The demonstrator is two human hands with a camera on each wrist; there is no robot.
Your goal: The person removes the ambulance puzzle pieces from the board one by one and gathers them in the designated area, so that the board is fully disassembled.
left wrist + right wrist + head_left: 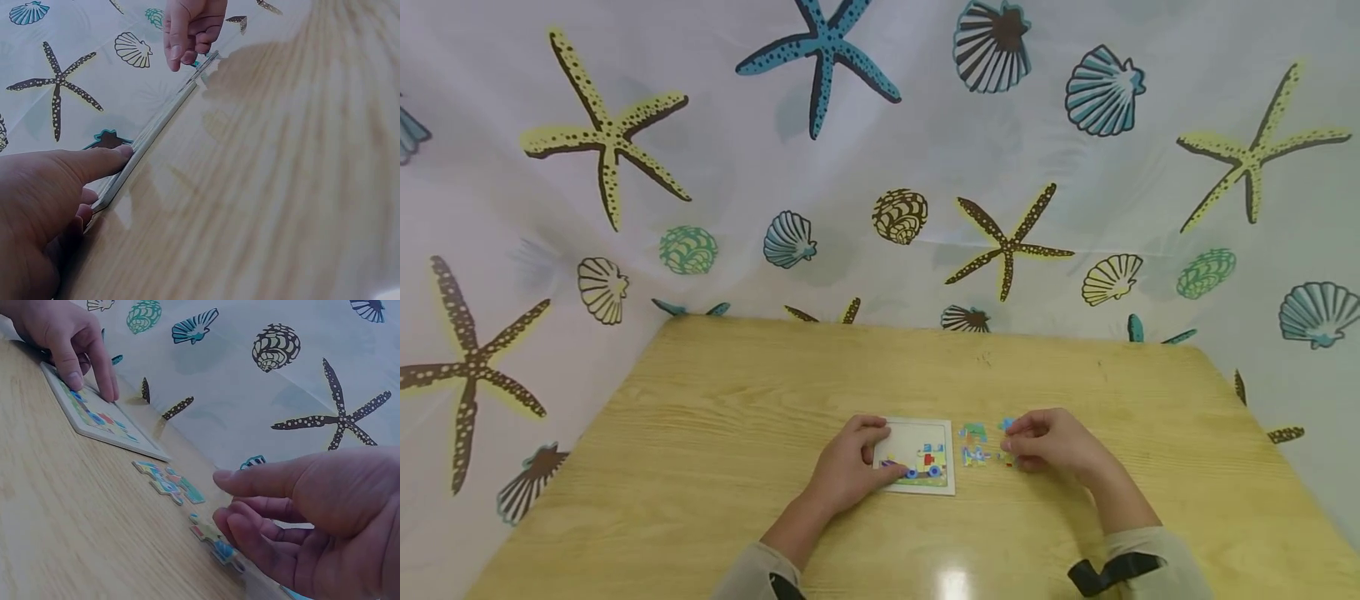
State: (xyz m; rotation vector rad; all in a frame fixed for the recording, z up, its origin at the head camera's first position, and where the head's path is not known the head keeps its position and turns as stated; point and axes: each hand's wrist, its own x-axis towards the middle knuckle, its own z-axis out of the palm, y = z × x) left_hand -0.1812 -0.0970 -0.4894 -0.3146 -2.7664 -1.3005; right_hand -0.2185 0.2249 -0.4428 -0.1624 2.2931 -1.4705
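A small jigsaw board (913,435) with a pale frame lies flat on the table, its lower part filled with a vehicle picture in blue, red and yellow. My left hand (852,461) holds the board at its left side, thumb on the front part and fingers at the far left corner. Right of the board, my right hand (1051,439) hovers over loose jigsaw pieces (215,540); its thumb and fingertips stand apart, with no piece visible between them. Between board and right hand lie more jigsaw pieces (975,456). The right fingers partly cover the pieces beneath them.
The wooden table (715,417) stretches out around the board. A white cloth (850,167) printed with starfish and shells hangs behind the table and along both sides. Dark straps (1116,573) circle the sleeves.
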